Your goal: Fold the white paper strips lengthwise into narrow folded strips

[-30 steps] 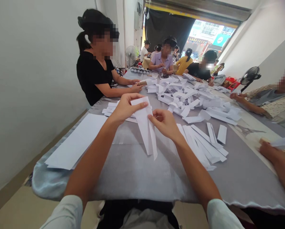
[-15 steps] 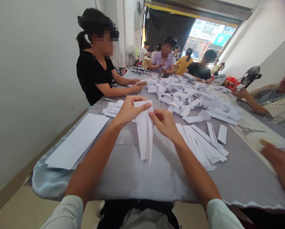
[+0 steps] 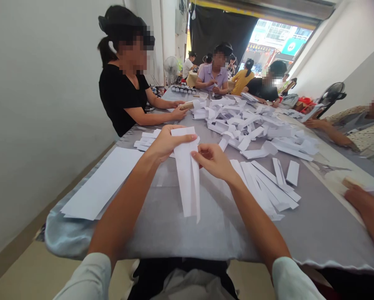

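Note:
Between my two hands, above the grey table, hangs a long folded strip of white paper (image 3: 184,179), its lower end split into two layers. My left hand (image 3: 169,143) pinches it near the top, thumb across the front and fingers behind. My right hand (image 3: 213,160) grips the strip's right edge a bit lower, between thumb and curled fingers. To the left lies a stack of flat white sheets (image 3: 102,181). Right of my right hand several folded paper strips (image 3: 262,183) are fanned out. More short paper pieces (image 3: 146,139) lie behind my left arm.
A large heap of folded white papers (image 3: 243,121) covers the table's (image 3: 161,233) middle. A person in black (image 3: 124,91) works at the left side, others at the far end. At the right edge a co-worker's hand (image 3: 362,200) is close. A black fan (image 3: 332,93) stands beyond.
My right hand has slid slightly down the paper's right edge. The strip has dropped and tipped a little, and my left thumb lies further across it.

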Demonstrator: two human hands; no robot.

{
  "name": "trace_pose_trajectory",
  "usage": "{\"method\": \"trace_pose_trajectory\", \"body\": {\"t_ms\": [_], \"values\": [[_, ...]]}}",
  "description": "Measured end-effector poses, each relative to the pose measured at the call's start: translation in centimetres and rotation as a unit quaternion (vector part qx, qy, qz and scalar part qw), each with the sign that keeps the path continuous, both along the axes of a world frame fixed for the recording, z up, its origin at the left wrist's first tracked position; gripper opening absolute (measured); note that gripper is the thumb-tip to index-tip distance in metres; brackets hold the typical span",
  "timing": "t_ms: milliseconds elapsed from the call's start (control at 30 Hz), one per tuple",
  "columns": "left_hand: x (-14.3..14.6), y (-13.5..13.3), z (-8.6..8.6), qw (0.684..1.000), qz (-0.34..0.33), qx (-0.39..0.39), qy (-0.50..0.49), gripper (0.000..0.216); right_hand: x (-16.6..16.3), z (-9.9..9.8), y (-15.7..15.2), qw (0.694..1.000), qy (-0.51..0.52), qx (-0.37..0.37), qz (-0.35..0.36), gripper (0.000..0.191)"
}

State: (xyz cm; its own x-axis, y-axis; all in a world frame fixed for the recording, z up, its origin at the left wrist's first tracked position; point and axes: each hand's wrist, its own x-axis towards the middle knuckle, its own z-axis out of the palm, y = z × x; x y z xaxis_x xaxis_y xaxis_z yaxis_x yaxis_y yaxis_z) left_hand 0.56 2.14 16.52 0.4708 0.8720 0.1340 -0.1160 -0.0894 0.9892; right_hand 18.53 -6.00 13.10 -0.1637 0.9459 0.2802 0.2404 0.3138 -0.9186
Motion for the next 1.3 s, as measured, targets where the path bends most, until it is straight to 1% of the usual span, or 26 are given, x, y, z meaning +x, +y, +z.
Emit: {"method": "trace_pose_trajectory", "body": {"t_ms": [167, 300, 367, 433, 533, 600, 667, 733, 767, 833, 933, 1033, 1133, 1200, 1300], "values": [[-0.3, 0.5, 0.1, 1.000, 0.008, -0.017, -0.016, 0.045, -0.1, 0.1, -0.2, 0.999, -0.013, -0.025, 0.027, 0.053], [-0.3, 0.7, 0.1, 0.998, 0.046, -0.035, -0.026, 0.051, -0.1, 0.3, -0.5, 0.998, -0.036, -0.040, 0.038, 0.046], [-0.2, 0.8, 0.0, 0.997, 0.064, -0.040, -0.020, 0.051, -0.1, 0.4, -0.6, 0.997, -0.044, -0.044, 0.037, 0.044], [-0.1, 1.1, -0.2, 0.997, 0.073, -0.033, -0.011, 0.047, 0.0, 0.4, -0.6, 0.997, -0.044, -0.046, 0.031, 0.046], [0.0, 1.3, -0.4, 0.996, 0.087, 0.002, -0.005, 0.041, 0.0, 0.3, -0.6, 0.998, -0.038, -0.048, 0.023, 0.048], [0.0, 1.3, -0.4, 0.995, 0.095, 0.019, -0.012, 0.041, 0.0, 0.3, -0.5, 0.999, -0.025, -0.046, 0.010, 0.051], [-0.1, 1.2, -0.3, 0.997, 0.074, 0.013, -0.018, 0.048, 0.1, 0.2, -0.3, 0.999, -0.005, -0.037, -0.015, 0.055], [-0.1, 0.9, -0.4, 1.000, 0.023, -0.002, 0.000, 0.056, 0.2, 0.1, -0.1, 0.999, 0.016, -0.025, -0.041, 0.058], [-0.1, 0.8, -0.4, 1.000, -0.001, -0.004, 0.019, 0.057, 0.2, 0.0, 0.1, 0.998, 0.023, -0.017, -0.054, 0.059], [-0.1, 0.5, -0.6, 0.998, -0.022, 0.007, 0.059, 0.052, 0.3, -0.3, 0.4, 0.997, 0.030, -0.005, -0.071, 0.060], [0.2, 0.4, -0.8, 0.997, -0.006, 0.030, 0.076, 0.043, 0.4, -0.5, 0.6, 0.996, 0.029, -0.017, -0.077, 0.060], [0.3, 0.6, -0.9, 0.997, 0.034, 0.037, 0.050, 0.039, 0.4, -0.5, 0.6, 0.997, 0.027, -0.054, -0.051, 0.057], [0.4, 0.7, -0.9, 0.997, 0.073, 0.032, 0.015, 0.039, 0.4, -0.3, 0.4, 0.997, 0.027, -0.068, -0.026, 0.054], [0.4, 0.7, -0.9, 0.998, 0.065, 0.024, 0.000, 0.041, 0.4, -0.2, 0.3, 0.997, 0.026, -0.063, -0.028, 0.053], [0.4, 0.6, -1.1, 0.999, 0.019, 0.022, 0.020, 0.043, 0.5, -0.3, 0.4, 0.997, 0.023, -0.054, -0.047, 0.053]]}}
